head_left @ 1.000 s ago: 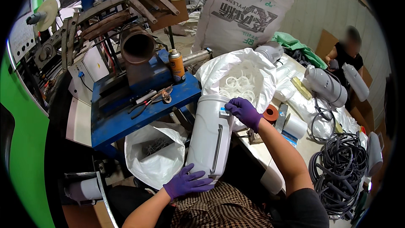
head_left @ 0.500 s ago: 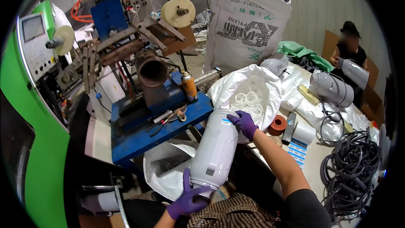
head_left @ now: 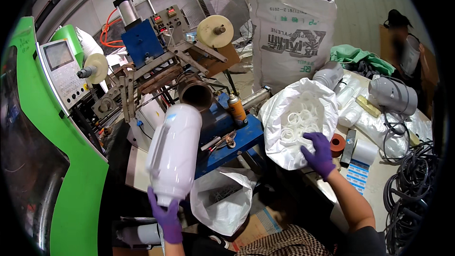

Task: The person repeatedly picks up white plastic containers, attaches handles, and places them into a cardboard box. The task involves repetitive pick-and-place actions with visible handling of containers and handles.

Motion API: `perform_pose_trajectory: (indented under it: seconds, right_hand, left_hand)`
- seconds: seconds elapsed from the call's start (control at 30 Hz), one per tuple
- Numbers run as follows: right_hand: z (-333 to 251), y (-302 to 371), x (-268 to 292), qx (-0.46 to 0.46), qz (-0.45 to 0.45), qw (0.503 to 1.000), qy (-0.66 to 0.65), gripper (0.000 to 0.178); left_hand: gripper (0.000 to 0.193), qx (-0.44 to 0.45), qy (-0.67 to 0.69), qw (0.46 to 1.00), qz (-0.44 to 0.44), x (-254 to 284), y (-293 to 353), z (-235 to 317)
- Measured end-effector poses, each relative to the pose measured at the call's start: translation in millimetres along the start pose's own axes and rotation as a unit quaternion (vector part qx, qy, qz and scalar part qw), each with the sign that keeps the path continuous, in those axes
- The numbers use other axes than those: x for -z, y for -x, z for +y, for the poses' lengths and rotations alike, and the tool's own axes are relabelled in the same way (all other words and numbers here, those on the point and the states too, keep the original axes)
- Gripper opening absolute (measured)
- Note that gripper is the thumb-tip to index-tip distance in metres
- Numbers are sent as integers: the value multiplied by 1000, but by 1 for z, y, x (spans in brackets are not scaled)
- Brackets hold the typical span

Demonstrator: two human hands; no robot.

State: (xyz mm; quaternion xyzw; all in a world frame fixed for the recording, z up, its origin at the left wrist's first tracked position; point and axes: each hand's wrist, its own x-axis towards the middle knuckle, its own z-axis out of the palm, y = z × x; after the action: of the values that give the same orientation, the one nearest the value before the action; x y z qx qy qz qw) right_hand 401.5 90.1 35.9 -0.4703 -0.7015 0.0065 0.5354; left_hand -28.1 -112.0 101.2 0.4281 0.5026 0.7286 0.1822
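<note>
A glossy light-grey plastic canister (head_left: 176, 147) stands tilted up on the left, in front of the blue-topped bench. My left hand (head_left: 166, 215), in a purple glove, is closed round its narrow lower neck and carries it alone. At the near rim of an open white bag (head_left: 271, 135) is my right hand (head_left: 320, 156), also gloved in purple, with thumb and fingers apart and nothing seen in them. Inside that bag lie many thin white plastic rings (head_left: 299, 122), close to my right fingertips.
A machine with a metal tube (head_left: 196, 92) rises behind the blue bench (head_left: 253, 132), beside an orange spray can (head_left: 237, 110). Right of the bag are a brown tape roll (head_left: 337, 145), label sheets (head_left: 358, 176) and coiled black rubber strips (head_left: 412, 185). A co-worker (head_left: 403, 50) handles a grey canister.
My right hand has left the canister and moved to the ring bag. The left hand has swung the canister to the left. My view has shifted left.
</note>
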Motion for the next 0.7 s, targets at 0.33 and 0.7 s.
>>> perform_pose_trajectory:
  seconds: [0.33, 0.7]
  right_hand:
    - [66, 48, 17, -37, -51, 981, 182, 51]
    - [115, 75, -13, -3, -166, 927, 337, 80]
  left_hand:
    - [65, -380, -725, 561, -123, -229, -191, -21]
    - [42, -454, -673, 520, -264, -213, -263, -47]
